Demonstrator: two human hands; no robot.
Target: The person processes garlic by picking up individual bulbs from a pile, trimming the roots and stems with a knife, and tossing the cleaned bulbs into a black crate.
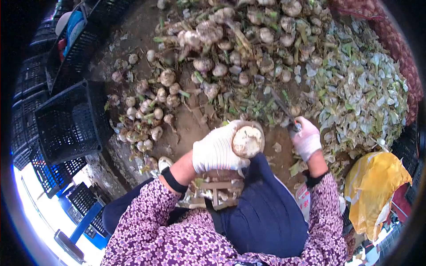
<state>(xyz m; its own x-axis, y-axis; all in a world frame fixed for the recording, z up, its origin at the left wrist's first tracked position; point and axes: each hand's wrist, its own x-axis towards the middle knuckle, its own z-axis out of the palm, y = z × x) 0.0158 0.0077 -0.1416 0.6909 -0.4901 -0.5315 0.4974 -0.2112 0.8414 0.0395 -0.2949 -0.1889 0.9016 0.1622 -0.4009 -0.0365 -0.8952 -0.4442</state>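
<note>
My left hand point(218, 148), in a white striped glove, is closed around a large pale garlic bulb point(247, 142), its flat, soil-marked face turned up. To the right, my gloved right hand point(306, 138) grips a knife by its handle. The narrow dark blade point(282, 106) points up and left over the ground, apart from the bulb. Many more dirty garlic bulbs point(209, 32), some with green stems and roots, lie heaped ahead of my hands. A smaller scatter of bulbs point(146, 106) lies to the left.
A mound of leafy peelings point(355, 84) rises at right, beside red mesh sacks point(401, 48). Black plastic crates point(69, 126) stand at left. A yellow bag point(375, 190) sits at lower right. My dark-trousered leg point(266, 208) is just below the bulb.
</note>
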